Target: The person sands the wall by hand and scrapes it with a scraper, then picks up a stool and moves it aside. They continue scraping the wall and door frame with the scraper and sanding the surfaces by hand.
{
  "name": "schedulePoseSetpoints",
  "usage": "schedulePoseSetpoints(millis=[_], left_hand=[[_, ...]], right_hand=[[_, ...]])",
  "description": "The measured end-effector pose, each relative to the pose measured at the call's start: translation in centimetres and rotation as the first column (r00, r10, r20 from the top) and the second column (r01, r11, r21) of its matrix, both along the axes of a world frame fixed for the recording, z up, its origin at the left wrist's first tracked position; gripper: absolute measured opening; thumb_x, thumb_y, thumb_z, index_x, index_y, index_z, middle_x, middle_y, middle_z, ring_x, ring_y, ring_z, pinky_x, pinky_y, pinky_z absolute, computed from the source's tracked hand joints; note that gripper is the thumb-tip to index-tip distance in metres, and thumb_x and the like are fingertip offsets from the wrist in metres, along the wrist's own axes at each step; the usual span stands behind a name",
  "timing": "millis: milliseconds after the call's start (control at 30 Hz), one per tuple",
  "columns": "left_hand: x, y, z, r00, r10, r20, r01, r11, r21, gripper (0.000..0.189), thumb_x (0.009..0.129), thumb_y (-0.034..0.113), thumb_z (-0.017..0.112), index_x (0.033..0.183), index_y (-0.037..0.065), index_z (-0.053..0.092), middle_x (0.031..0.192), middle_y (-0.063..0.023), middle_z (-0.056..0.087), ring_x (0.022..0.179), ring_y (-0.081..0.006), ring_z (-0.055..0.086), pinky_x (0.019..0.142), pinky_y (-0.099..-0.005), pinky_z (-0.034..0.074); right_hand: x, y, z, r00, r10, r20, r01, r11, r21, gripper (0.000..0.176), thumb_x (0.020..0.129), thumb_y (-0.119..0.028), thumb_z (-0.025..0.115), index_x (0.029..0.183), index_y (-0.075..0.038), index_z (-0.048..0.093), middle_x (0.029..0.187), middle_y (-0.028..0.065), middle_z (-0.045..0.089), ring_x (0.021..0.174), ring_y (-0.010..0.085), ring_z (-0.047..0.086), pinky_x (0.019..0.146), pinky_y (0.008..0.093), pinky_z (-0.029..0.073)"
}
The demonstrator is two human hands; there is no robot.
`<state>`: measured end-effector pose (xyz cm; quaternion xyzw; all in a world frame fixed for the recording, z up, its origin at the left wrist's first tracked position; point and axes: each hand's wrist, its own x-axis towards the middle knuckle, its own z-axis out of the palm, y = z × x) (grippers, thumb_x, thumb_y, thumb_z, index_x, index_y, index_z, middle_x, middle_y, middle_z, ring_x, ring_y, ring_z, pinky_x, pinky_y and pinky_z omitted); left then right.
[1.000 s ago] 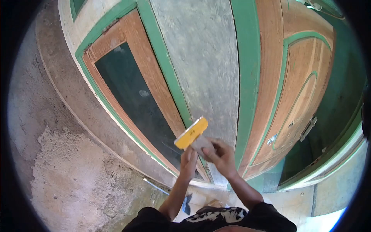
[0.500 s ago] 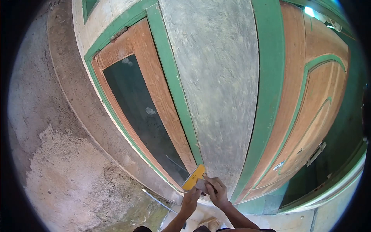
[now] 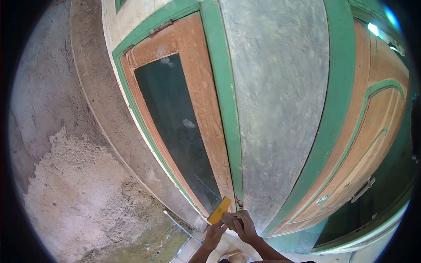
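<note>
Low in the middle of the head view, a yellow flat-bladed scraper [image 3: 219,210] with small dark print is tilted up to the right. Below its blade, my left hand [image 3: 214,235] is closed around its lower end. My right hand [image 3: 244,226] is closed too, its fingers meeting the left fingertips beside the blade; what it grips is hidden by the fingers. Behind the hands rise the grey plastered wall strip [image 3: 276,105] and a wood-framed window [image 3: 201,92] with dark glass.
Green frames [image 3: 223,87] border the window. On the right stands a wooden door panel [image 3: 372,127] with a metal latch [image 3: 363,190]. A rough, patchy surface [image 3: 83,184] fills the left side. A thin pale rod [image 3: 180,227] lies at lower left, near floor tiles [image 3: 186,250].
The view has shifted, so wall and window appear farther right. Both hands and the scraper sit slightly lower. A greyish flat piece seen between the hands is now mostly covered by fingers.
</note>
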<state>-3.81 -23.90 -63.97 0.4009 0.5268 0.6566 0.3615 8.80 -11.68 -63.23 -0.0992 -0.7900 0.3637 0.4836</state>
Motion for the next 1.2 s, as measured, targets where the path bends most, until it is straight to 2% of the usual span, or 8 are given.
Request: schedulePoseSetpoints(millis=[33, 100, 333, 400, 633, 700, 1100, 1200], left_hand=[[-0.1, -0.3, 0.2, 1.000, 0.003, -0.008, -0.004, 1.000, -0.004, 0.030, 0.100, 0.004, 0.061, 0.130, -0.003, 0.061, 0.122, -0.0065, 0.065, 0.114, -0.0155, 0.059, 0.101, -0.0336, 0.046], [0.0, -0.5, 0.1, 0.997, 0.049, 0.058, -0.052, 0.998, 0.047, 0.034, 0.098, 0.000, 0.063, 0.131, -0.003, 0.060, 0.124, -0.0067, 0.065, 0.116, -0.0162, 0.059, 0.103, -0.0345, 0.045], [-2.6, -2.4, -2.2, 0.981, 0.143, 0.133, -0.173, 0.952, 0.253, 0.044, 0.091, -0.008, 0.068, 0.134, -0.002, 0.058, 0.130, -0.0095, 0.065, 0.120, -0.0201, 0.062, 0.105, -0.0352, 0.048], [-3.9, -3.2, -2.4, 0.983, 0.149, 0.106, -0.169, 0.962, 0.213, 0.042, 0.091, -0.005, 0.069, 0.133, -0.002, 0.060, 0.129, -0.0101, 0.066, 0.120, -0.0198, 0.063, 0.104, -0.0345, 0.048], [-7.7, -5.5, 2.0, 0.954, 0.151, -0.259, -0.168, 0.985, -0.043, 0.037, 0.088, 0.007, 0.079, 0.121, -0.003, 0.069, 0.109, -0.0109, 0.076, 0.104, -0.0178, 0.071, 0.092, -0.0313, 0.055], [-8.4, -5.5, 2.5, 0.943, 0.162, -0.292, -0.189, 0.980, -0.067, 0.038, 0.086, 0.007, 0.081, 0.120, -0.003, 0.069, 0.108, -0.0113, 0.076, 0.102, -0.0180, 0.072, 0.091, -0.0312, 0.056], [-10.7, -5.4, 2.4, 0.877, 0.257, -0.407, -0.259, 0.965, 0.050, 0.032, 0.074, 0.008, 0.091, 0.099, -0.004, 0.075, 0.099, -0.0123, 0.078, 0.092, -0.0176, 0.074, 0.084, -0.0304, 0.057], [-11.0, -4.3, 2.2, 0.886, 0.221, -0.408, -0.219, 0.974, 0.051, 0.026, 0.075, 0.006, 0.091, 0.093, -0.004, 0.076, 0.098, -0.0126, 0.078, 0.090, -0.0175, 0.074, 0.082, -0.0303, 0.058]], right_hand=[[0.0, -0.2, 0.1, 1.000, 0.004, -0.001, -0.004, 1.000, 0.006, 0.025, 0.102, -0.003, 0.052, 0.127, -0.001, 0.054, 0.113, 0.0169, 0.058, 0.084, 0.0221, 0.068, 0.075, 0.0328, 0.056], [0.0, -1.1, -0.4, 0.981, 0.176, 0.081, -0.123, 0.889, -0.442, 0.022, 0.101, -0.006, 0.058, 0.122, 0.000, 0.057, 0.108, 0.0165, 0.064, 0.087, 0.0267, 0.069, 0.076, 0.0379, 0.056], [-1.5, -2.2, -1.7, 0.947, 0.307, 0.090, -0.204, 0.795, -0.572, 0.023, 0.102, -0.013, 0.063, 0.121, 0.000, 0.059, 0.107, 0.0105, 0.067, 0.087, 0.0124, 0.067, 0.069, 0.0296, 0.057], [-2.1, -2.6, -1.5, 0.905, 0.403, 0.136, -0.175, 0.644, -0.745, 0.028, 0.101, -0.012, 0.065, 0.125, 0.000, 0.059, 0.108, 0.0101, 0.067, 0.088, 0.0130, 0.068, 0.072, 0.0296, 0.058], [-4.4, -5.0, 0.0, 0.943, 0.303, 0.135, -0.235, 0.897, -0.375, 0.048, 0.099, -0.012, 0.068, 0.142, 0.000, 0.050, 0.117, 0.0149, 0.066, 0.100, 0.0225, 0.068, 0.082, 0.0348, 0.057], [-4.7, -6.0, 2.8, 0.908, 0.285, 0.308, -0.197, 0.938, -0.286, 0.052, 0.099, -0.010, 0.066, 0.146, 0.000, 0.045, 0.126, 0.0194, 0.061, 0.114, 0.0290, 0.064, 0.092, 0.0388, 0.054], [-8.6, -8.9, 0.8, 0.883, 0.294, 0.367, -0.080, 0.864, -0.498, 0.049, 0.101, -0.008, 0.061, 0.145, 0.002, 0.043, 0.129, 0.0255, 0.060, 0.117, 0.0337, 0.067, 0.087, 0.0398, 0.057], [-9.0, -8.8, -0.2, 0.945, 0.149, 0.290, -0.058, 0.951, -0.303, 0.039, 0.101, -0.009, 0.060, 0.136, 0.004, 0.050, 0.124, 0.0242, 0.063, 0.110, 0.0334, 0.069, 0.085, 0.0410, 0.056]])
